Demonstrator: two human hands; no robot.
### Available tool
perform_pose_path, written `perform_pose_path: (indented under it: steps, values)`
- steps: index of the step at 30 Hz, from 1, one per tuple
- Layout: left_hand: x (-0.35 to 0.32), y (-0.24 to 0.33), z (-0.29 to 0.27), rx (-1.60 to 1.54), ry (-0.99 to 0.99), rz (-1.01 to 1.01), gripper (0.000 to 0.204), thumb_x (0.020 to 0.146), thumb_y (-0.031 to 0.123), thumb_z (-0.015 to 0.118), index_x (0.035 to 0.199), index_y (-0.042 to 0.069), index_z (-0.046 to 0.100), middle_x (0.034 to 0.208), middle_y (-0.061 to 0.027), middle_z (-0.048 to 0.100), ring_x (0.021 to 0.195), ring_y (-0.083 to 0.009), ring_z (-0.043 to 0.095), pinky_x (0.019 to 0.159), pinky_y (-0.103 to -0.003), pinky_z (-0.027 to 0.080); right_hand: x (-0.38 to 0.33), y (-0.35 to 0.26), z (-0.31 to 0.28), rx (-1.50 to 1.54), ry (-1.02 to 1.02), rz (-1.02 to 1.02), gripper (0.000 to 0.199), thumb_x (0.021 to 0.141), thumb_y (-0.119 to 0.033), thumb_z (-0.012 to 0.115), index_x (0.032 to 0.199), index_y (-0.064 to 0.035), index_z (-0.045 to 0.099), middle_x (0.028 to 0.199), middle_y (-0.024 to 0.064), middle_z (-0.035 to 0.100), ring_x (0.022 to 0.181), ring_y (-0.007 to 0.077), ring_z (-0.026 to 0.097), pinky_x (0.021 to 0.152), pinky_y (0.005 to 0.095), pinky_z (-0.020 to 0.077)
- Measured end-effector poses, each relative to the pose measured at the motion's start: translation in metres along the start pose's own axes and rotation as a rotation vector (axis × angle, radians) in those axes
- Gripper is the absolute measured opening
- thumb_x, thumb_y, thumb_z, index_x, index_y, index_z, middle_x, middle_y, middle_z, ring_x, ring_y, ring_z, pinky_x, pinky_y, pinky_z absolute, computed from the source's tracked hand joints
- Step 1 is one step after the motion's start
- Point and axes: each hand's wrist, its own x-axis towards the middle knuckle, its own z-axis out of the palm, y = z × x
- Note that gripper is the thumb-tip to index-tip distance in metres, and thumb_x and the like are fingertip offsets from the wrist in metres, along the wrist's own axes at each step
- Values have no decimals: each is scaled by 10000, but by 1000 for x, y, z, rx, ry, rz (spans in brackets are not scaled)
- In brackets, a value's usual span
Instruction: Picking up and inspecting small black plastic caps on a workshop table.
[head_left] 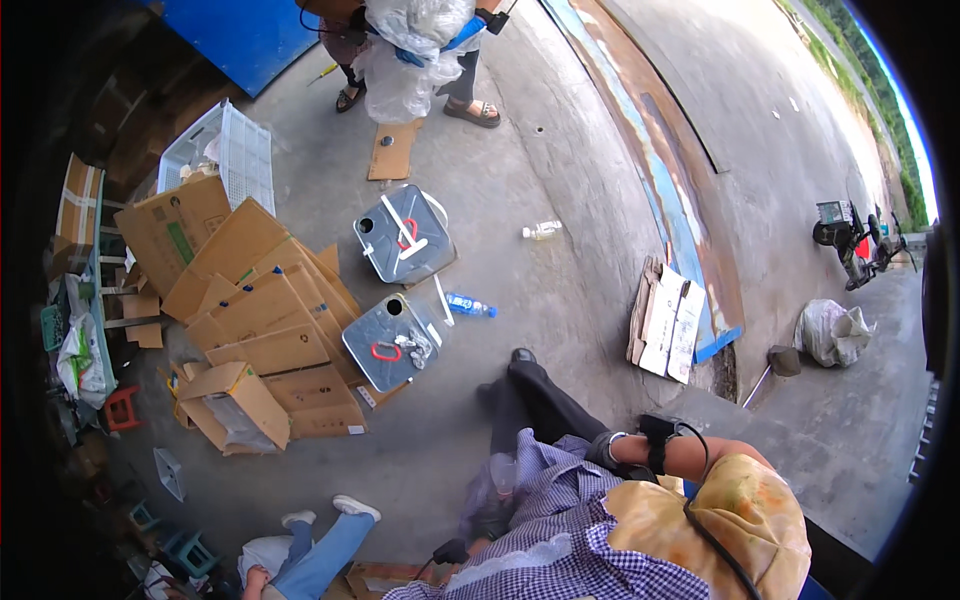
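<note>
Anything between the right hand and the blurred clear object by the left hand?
Yes, in this view: checked cloth lies between the right hand and the clear object. Whether it really blocks the way, one view cannot settle.

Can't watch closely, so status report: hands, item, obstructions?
Left hand at clear bottle, grip unclear. Right hand near checked cloth, contents unclear. Blue bottle on floor ahead, possible trip hazard.

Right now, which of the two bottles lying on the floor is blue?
The blue bottle lies beside the grey bucket lower in the picture; the clear bottle lies farther up, apart from both buckets.
</note>
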Motion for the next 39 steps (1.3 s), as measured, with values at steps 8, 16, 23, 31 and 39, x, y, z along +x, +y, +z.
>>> perform_pose_path:
  steps: [8, 16, 23, 31, 39]
  values:
    - [27, 49, -30, -314, 95, -213, 362, 797, 342, 486, 1013, 54, 522, 870, -211, 597, 808, -365, 590, 691, -440, 447, -15, 19, -58, -122, -90, -76, 391, 789, -230, 497, 1157, -98, 506, 1101, 157, 563, 1001, 282, 554, 879, 374, 430]
    - [88, 163, -160, -695, 551, -358, 268, 778, 213, 521, 961, 19, 545, 844, -198, 603, 786, -320, 604, 687, -400, 454, 30, 66, -133, 50, 312, 72, 455, 693, -246, 588, 1128, -125, 525, 946, 150, 613, 886, 311, 594, 764, 402, 470]
    - [220, 276, -207, -982, 749, -324, 237, 735, 110, 572, 948, 15, 535, 816, -90, 603, 751, -177, 572, 701, -307, 446, 38, 202, -225, 225, 443, 94, 385, 705, -218, 543, 1054, -55, 540, 1016, 171, 586, 960, 323, 555, 821, 372, 434]
    - [402, 364, -161, -1092, 693, -147, 135, 707, 22, 585, 839, 24, 562, 773, -1, 572, 690, -95, 516, 636, -235, 428, 49, 408, -362, 266, 668, 420, 351, 702, -166, 540, 1034, -54, 568, 972, 197, 595, 924, 343, 576, 774, 404, 461]
    - [456, 359, -114, -1038, 399, -339, 252, 672, 102, 663, 868, 15, 530, 776, -74, 563, 722, -212, 548, 698, -303, 445, 100, 493, -413, 285, 900, 575, 315, 708, -144, 516, 1003, -43, 556, 916, 195, 604, 858, 349, 583, 749, 400, 468]
